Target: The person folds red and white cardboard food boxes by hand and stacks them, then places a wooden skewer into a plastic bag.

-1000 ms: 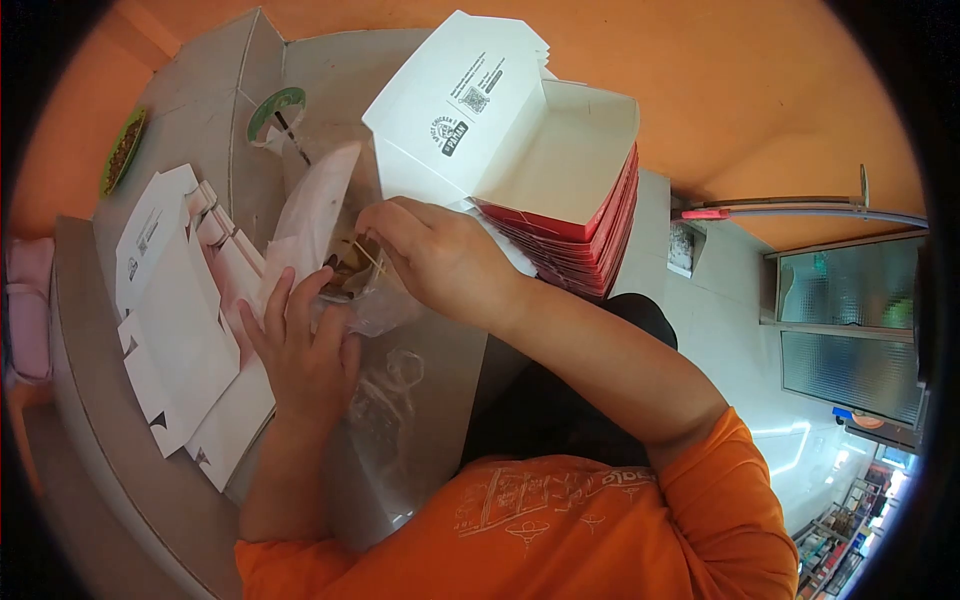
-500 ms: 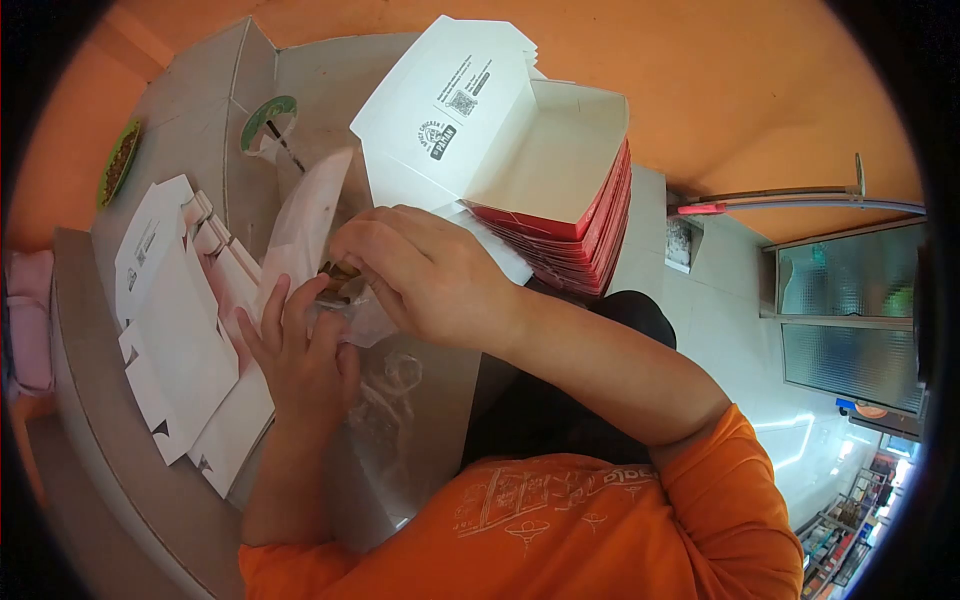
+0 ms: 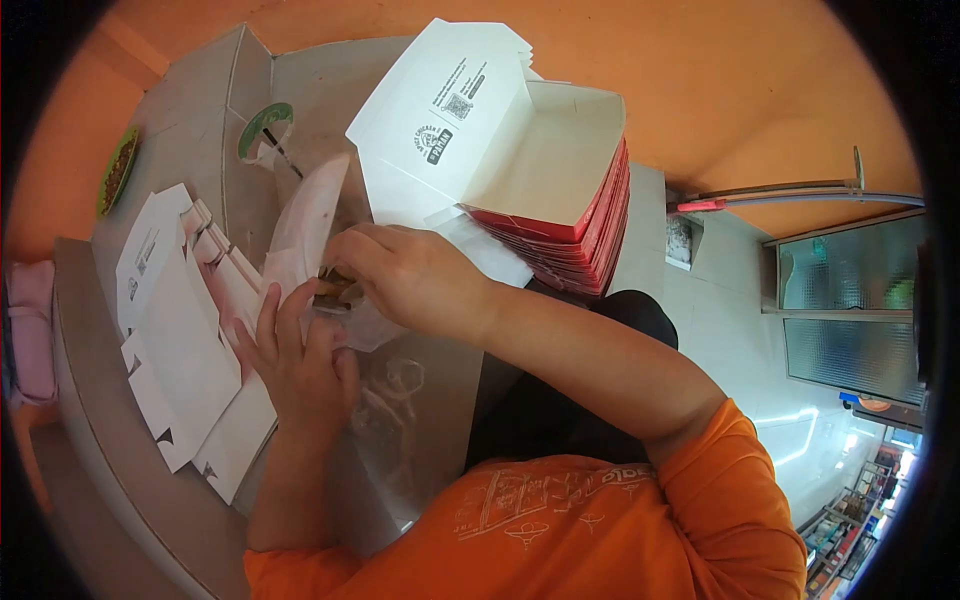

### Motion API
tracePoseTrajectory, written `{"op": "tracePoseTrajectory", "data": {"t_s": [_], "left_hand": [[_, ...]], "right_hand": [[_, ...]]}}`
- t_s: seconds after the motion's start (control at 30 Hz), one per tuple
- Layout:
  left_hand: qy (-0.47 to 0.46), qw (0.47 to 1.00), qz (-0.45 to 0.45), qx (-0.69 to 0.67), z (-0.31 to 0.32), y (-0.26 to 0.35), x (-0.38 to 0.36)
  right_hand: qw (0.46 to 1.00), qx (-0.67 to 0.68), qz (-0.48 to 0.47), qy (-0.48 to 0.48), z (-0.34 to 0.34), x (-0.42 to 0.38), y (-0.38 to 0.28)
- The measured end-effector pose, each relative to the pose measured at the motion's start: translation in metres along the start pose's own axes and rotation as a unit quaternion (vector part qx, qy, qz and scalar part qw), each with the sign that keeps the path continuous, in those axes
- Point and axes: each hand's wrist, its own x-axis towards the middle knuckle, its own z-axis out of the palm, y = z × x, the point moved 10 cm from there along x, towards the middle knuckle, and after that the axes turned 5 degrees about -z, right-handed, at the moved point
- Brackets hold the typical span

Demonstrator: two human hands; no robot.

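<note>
A clear plastic bag [image 3: 372,328] with brownish pieces [image 3: 336,288] at its mouth lies between my hands. My left hand [image 3: 305,365] holds the bag's near side, its fingers partly spread. From the right, my right hand [image 3: 415,280] reaches over the mouth with fingers curled together; what they pinch is hidden. A pale, translucent wrapper [image 3: 308,210] stands up just beyond the fingers. Left of my left hand lie flat white carton blanks [image 3: 185,345].
A stack of red-sided boxes [image 3: 600,235] stands at the right, its top box [image 3: 560,150] open with a printed lid. A green-rimmed cup [image 3: 262,135] holds a dark stick. Farther left is a green dish [image 3: 120,170]. Crumpled clear plastic [image 3: 390,400] lies near my lap.
My right hand has shifted slightly left and down over the bag's mouth. My left hand stays at the bag. The view has tilted a little.
</note>
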Motion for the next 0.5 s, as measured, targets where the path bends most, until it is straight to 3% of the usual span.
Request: {"op": "tracePoseTrajectory", "data": {"t_s": [0.33,0.5], "left_hand": [[-0.013,1.0,-0.015,-0.001,0.004,-0.003,-0.003],[-0.015,1.0,-0.023,-0.003,0.004,-0.005,-0.003]], "right_hand": [[0.992,-0.029,-0.013,-0.121,0.031,0.029,-0.007],[0.99,-0.03,0.009,-0.137,0.041,0.038,0.003]]}}
